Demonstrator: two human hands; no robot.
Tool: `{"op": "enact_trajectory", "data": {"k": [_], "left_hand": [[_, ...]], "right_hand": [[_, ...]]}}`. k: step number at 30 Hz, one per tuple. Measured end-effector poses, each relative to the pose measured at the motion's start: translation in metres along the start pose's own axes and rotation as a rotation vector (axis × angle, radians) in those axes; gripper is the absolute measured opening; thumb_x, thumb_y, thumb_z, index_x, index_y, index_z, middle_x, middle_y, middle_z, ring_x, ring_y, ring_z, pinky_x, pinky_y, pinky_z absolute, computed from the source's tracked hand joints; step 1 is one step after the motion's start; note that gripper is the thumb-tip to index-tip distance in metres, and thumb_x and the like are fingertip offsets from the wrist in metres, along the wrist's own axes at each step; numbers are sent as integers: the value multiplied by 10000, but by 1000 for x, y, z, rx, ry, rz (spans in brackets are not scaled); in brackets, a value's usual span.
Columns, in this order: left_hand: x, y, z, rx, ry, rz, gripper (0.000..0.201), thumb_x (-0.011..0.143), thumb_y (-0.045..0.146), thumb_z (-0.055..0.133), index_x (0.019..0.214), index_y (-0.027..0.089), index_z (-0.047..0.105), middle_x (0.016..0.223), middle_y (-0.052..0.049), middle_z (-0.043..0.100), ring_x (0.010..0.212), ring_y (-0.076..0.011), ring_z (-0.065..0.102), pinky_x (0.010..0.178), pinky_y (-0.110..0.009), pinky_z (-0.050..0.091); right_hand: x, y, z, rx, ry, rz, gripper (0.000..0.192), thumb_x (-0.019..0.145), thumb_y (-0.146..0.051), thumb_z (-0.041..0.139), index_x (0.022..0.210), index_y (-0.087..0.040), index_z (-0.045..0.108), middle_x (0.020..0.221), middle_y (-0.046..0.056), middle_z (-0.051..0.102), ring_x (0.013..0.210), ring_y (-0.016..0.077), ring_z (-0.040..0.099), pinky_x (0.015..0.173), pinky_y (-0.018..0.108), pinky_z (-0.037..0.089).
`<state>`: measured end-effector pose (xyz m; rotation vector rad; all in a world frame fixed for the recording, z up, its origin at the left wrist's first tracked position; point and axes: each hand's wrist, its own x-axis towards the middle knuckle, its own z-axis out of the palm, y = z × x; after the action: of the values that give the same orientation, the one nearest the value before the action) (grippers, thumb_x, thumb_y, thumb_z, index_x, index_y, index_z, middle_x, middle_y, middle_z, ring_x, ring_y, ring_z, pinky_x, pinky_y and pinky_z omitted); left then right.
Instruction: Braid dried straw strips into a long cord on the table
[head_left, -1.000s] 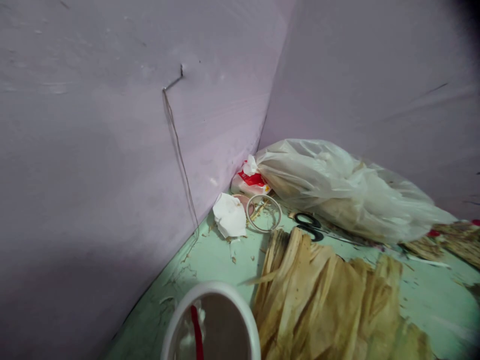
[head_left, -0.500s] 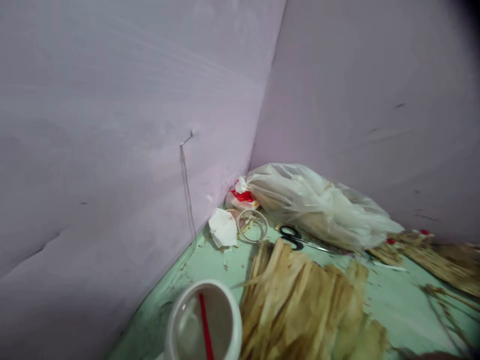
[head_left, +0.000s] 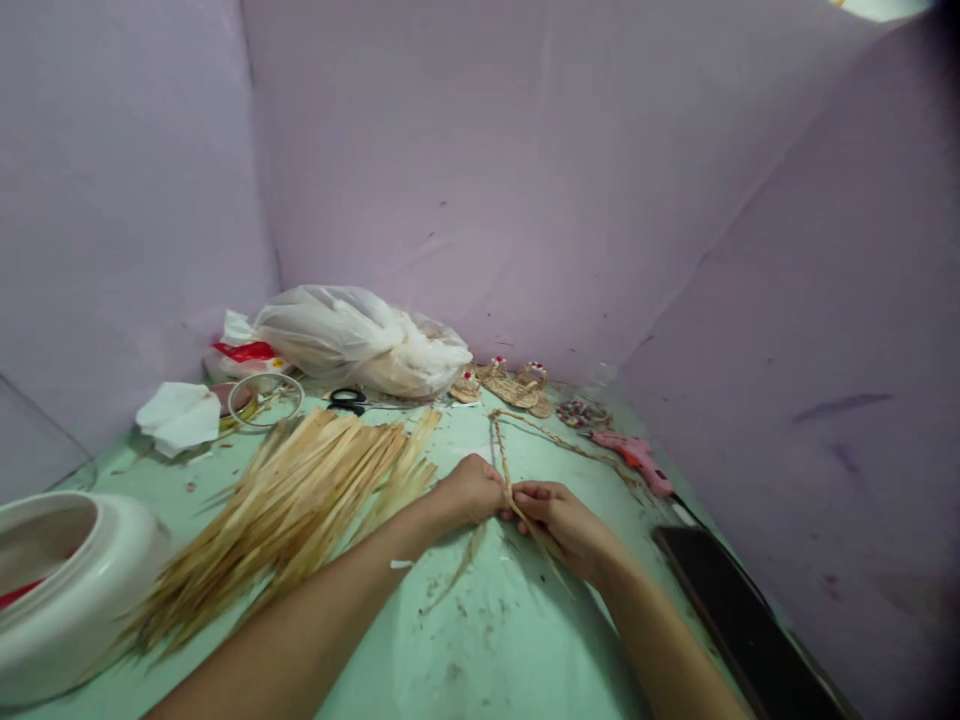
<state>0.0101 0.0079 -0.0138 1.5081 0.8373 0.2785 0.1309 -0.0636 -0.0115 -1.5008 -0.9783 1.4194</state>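
Observation:
Both hands meet over the middle of the green surface, holding a thin braid of dried plant fibre (head_left: 502,448). My left hand (head_left: 474,490) is closed around the braid from the left. Facing it, my right hand (head_left: 559,522) pinches the strands between thumb and fingers. Loose strand ends hang below the hands on both sides. The braided length runs up from the hands, bends, and stretches right toward the glue gun. Left of my left hand lies a wide bundle of dried fibre strips (head_left: 300,500).
A white pot (head_left: 127,560) stands at the lower left. Behind the strips are black-handled scissors (head_left: 347,402), a clear tape roll (head_left: 266,402) and a plastic bag (head_left: 352,340). Woven slippers (head_left: 510,385), beads (head_left: 579,413), a pink glue gun (head_left: 637,460) and a dark flat slab (head_left: 739,620) lie rightward.
The view has swung right and now takes in more of the surface. Both hands and the braid are now in view; half a second ago almost nothing of them showed.

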Motion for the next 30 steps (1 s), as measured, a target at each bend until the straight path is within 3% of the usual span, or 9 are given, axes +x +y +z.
{"op": "enact_trajectory", "data": {"k": [7,15,20,24,30], "left_hand": [[-7,8,6,53,27,11,82,515,127,427,444,137,468,300,68,284,282,-43,192,333,-207,118],[-4,9,6,102,33,-18,68,550,148,442,486,135,461,319,74,301,278,-37,203,327,-199,124],[2,1,6,94,28,-1,75,549,147,449,474,138,451,314,77,282,277,-34,200,323,-198,115],[2,-1,4,107,5,21,107,561,174,472,464,140,442,306,76,280,276,-32,193,322,-198,103],[-1,2,-4,97,-163,20,100,564,175,443,469,157,417,322,61,323,270,-45,246,308,-192,143]], "right_hand": [[-3,-1,-1,-22,-27,-40,81,567,-207,539,570,-129,561,484,-21,513,430,67,415,462,195,311],[12,11,-13,-352,122,-230,178,545,-117,453,606,-114,621,493,-38,509,461,64,376,462,184,281],[7,6,-8,-269,139,-138,111,561,-219,530,546,-119,575,412,-59,415,407,48,284,411,190,205],[3,4,-7,-151,91,-87,156,490,-242,619,566,-121,558,416,-63,427,403,39,285,406,186,196],[2,2,-9,-100,58,-84,271,416,-274,706,577,-117,555,434,-59,450,408,36,301,413,184,206]]}}
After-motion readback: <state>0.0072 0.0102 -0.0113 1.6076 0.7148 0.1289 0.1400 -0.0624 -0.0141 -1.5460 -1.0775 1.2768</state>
